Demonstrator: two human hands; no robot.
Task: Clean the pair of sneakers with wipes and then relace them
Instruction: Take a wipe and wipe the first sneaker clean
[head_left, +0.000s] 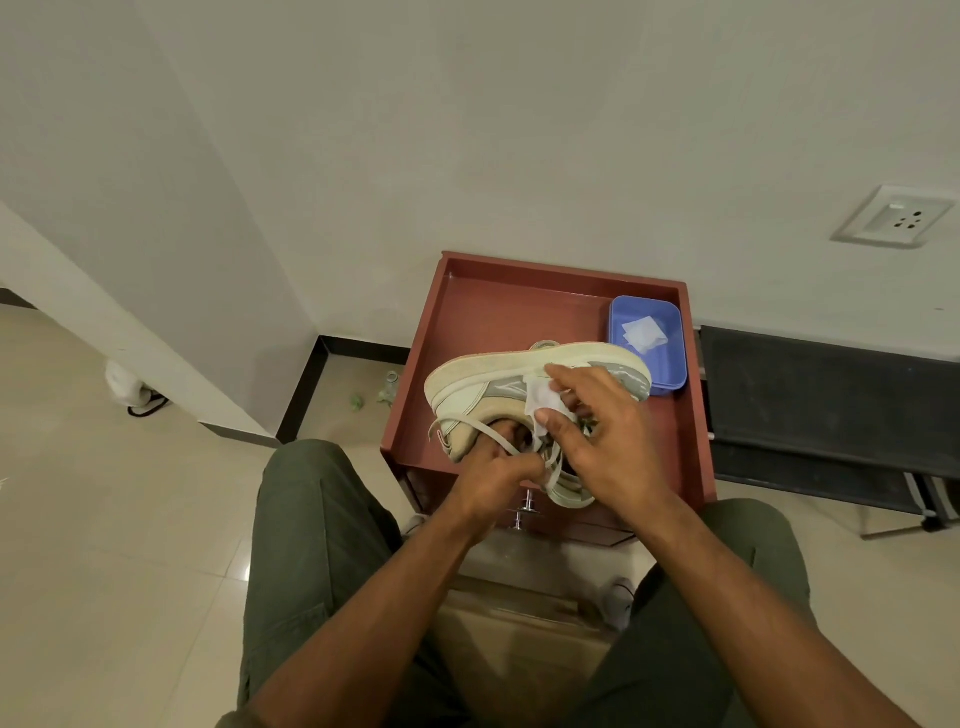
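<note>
The sneaker (498, 382) is held on its side over the near half of the red-brown tabletop (498, 317), its cream sole turned up and far, a grey patch at the toe on the right, beige suede at the heel on the left. Loose pale laces (558, 467) trail from its opening toward the near edge. The left hand (498, 475) is tucked into the shoe's opening, its grip closed on the collar. The right hand (605, 441) pinches a white wipe (540, 402) between thumb and fingers, pressed flat on the shoe's side. A blue tray (670, 358) with 1 crumpled wipe in it sits in the far right corner, just beside the toe. The tabletop has a raised rim — its far left part lies bare.
</note>
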